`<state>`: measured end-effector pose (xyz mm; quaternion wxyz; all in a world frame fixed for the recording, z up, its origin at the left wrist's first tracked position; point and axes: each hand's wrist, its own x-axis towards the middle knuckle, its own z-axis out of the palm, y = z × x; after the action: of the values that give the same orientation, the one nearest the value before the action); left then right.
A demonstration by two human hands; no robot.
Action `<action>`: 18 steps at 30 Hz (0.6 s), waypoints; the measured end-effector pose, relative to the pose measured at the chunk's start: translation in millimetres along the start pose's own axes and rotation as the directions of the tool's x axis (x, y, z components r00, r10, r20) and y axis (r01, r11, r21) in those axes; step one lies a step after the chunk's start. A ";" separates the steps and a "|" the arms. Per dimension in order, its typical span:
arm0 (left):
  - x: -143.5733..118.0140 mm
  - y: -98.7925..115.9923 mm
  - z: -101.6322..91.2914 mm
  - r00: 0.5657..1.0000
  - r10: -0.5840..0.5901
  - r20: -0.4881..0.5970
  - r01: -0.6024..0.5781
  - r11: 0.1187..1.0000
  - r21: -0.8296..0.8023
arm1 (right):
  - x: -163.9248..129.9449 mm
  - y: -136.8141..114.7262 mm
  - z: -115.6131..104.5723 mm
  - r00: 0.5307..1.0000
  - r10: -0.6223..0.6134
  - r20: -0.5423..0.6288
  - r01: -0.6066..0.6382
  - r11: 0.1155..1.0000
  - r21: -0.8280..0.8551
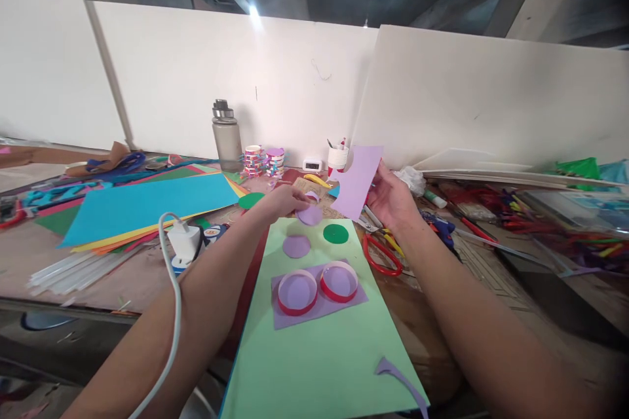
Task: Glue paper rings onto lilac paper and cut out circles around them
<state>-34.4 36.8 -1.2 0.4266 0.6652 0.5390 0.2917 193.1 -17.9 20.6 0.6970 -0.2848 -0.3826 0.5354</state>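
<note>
1. left hand [289,200]: fingers pinched on a lilac disc [310,216] at the far edge of the green sheet [319,366].
2. right hand [392,196]: fingers closed on notched lilac paper [360,182] by that sheet's far right corner.

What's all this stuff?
Big paper sheet: 1, pale green, middle
Cutout paper: 1, purple, held right
Paper discs: 4, two purple, two green, on and near sheet
Round rings: 2, red, on rectangle
Paper rectangle: 1, purple, under rings
Curved paper scrap: 1, purple, sheet's corner
Scissors: 1, red-handled, right
Lidded bottle: 1, grey, back
Ring stacks: 2, multicoloured, back
Clock: 1, white, back
Pen cup: 1, white, back
Paper pile: 1, multicoloured, left
Plug: 1, white, left
Panels: several, white, back
Clutter: uncounted, blurred, right
Left hand and right hand: 2, bare, holding purple paper
</note>
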 end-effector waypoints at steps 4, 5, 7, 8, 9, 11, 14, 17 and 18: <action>-4.2 -3.4 0.4 0.997 0.062 0.055 -0.078 0.923 0.376 | -2.1 -0.4 2.9 0.999 0.031 -0.017 -0.030 0.999 0.018; -5.1 -2.3 -0.1 0.995 0.081 0.052 -0.096 0.904 0.418 | -2.3 0.4 3.3 1.000 0.023 -0.006 -0.023 1.000 0.006; -7.0 2.2 -0.7 0.988 0.151 -0.010 -0.132 0.892 0.432 | -2.2 2.9 3.3 0.999 -0.039 0.035 0.041 0.998 -0.054; -8.2 5.3 -0.2 0.979 0.199 -0.055 -0.163 0.909 0.384 | -2.3 4.7 3.0 0.993 -0.095 0.063 0.101 0.989 -0.104; -9.8 8.9 1.2 0.964 0.251 -0.091 -0.215 0.932 0.291 | -2.6 6.9 2.7 0.983 -0.160 0.092 0.174 0.969 -0.175; -14.5 16.2 8.0 0.935 0.348 -0.069 -0.352 0.935 -0.047 | -4.9 12.7 3.0 0.947 -0.290 0.141 0.322 0.868 -0.377; -24.3 24.4 27.7 0.881 0.462 0.100 -0.358 0.790 -0.498 | -13.5 23.9 7.3 0.878 -0.433 0.207 0.442 0.563 -0.698; -31.5 27.5 48.6 0.889 0.457 0.026 -0.309 0.641 -0.702 | -24.9 31.9 15.6 0.822 -0.442 0.359 0.505 0.275 -0.818; -32.3 27.8 52.6 0.908 0.419 -0.014 -0.288 0.599 -0.747 | -27.9 32.2 18.1 0.812 -0.421 0.405 0.524 0.220 -0.823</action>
<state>15.2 -9.3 1.2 0.6329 0.5519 0.1957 0.5064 157.2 -36.6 -1.9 0.5320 -0.4612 -0.7100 0.0107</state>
